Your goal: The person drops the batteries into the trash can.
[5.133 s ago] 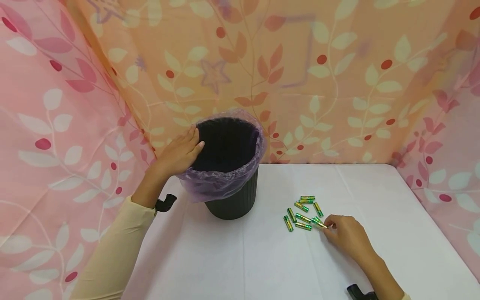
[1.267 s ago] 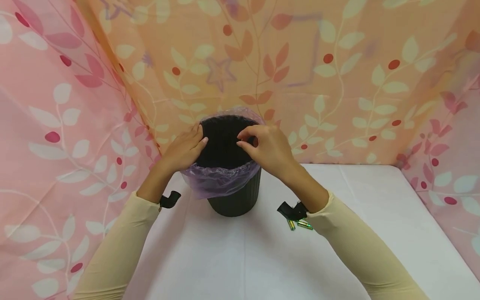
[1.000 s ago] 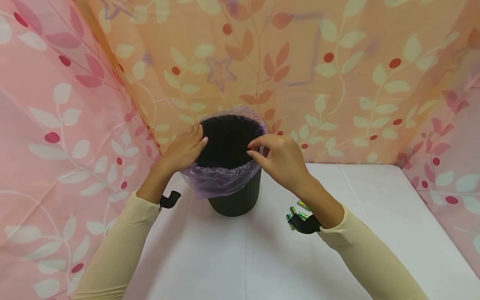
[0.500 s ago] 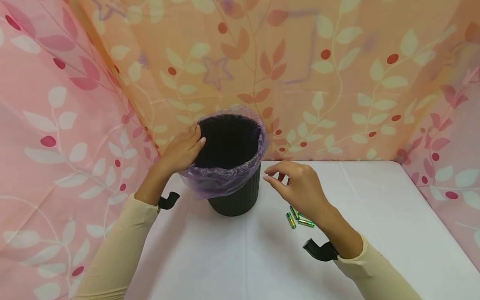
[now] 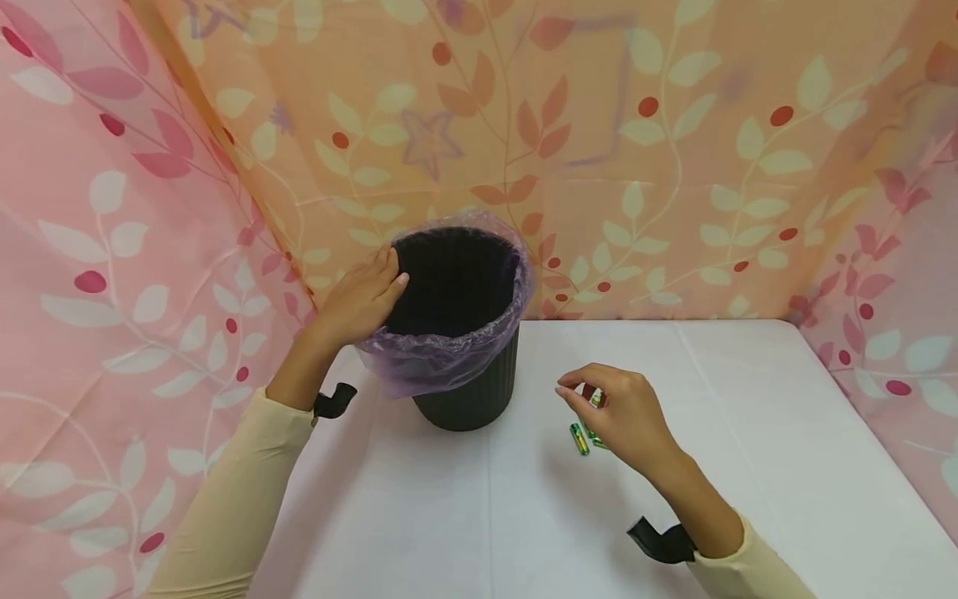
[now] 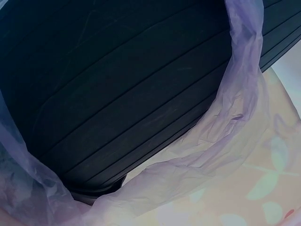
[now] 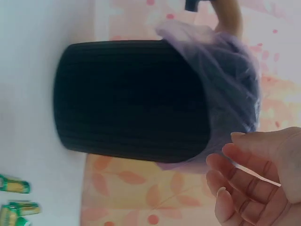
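Observation:
A black ribbed waste bin [image 5: 471, 395] stands on the table, its mouth lined with a thin purple plastic bag [image 5: 434, 366] folded over the rim. My left hand [image 5: 359, 295] rests on the bin's left rim with fingers extended; in the left wrist view the liner [image 6: 240, 94] hangs around the dark bin wall [image 6: 131, 89]. Right of the bin lie several green and gold batteries [image 5: 580, 439], partly hidden behind my right hand [image 5: 621, 412]. That hand hovers above them, fingers loosely bent. In the right wrist view nothing shows between its fingers, and batteries [image 7: 15, 184] lie at lower left.
A white-covered table [image 5: 419, 516] lies under everything. Orange leaf-patterned cloth [image 5: 599, 166] hangs close behind the bin, with pink cloth [image 5: 75, 333] at the left side and the right. Black wrist mounts [image 5: 335, 401] sit on both wrists.
My right hand has gone from over the bin's mouth, back down and right, to above the batteries. Fewer batteries lie on the table than five seconds ago. My left hand stays on the rim.

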Motion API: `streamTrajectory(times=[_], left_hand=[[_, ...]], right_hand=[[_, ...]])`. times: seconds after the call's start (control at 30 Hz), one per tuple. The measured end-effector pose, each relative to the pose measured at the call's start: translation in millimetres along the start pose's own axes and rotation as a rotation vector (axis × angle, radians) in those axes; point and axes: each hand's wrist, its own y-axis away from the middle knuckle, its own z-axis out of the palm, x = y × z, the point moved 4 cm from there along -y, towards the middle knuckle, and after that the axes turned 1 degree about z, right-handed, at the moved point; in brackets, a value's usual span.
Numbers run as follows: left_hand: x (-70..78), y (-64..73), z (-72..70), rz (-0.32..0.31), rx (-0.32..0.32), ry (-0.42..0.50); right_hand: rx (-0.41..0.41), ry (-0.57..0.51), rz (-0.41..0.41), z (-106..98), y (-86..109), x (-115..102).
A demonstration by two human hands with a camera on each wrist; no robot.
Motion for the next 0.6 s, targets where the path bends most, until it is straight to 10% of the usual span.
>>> streamTrajectory(times=[0.6], left_hand=[[-1.5,-2.0,2.6,-0.002,0.011,0.014]], right_hand=[[-0.061,-0.074,0.035,15.0,33.9,48.7]])
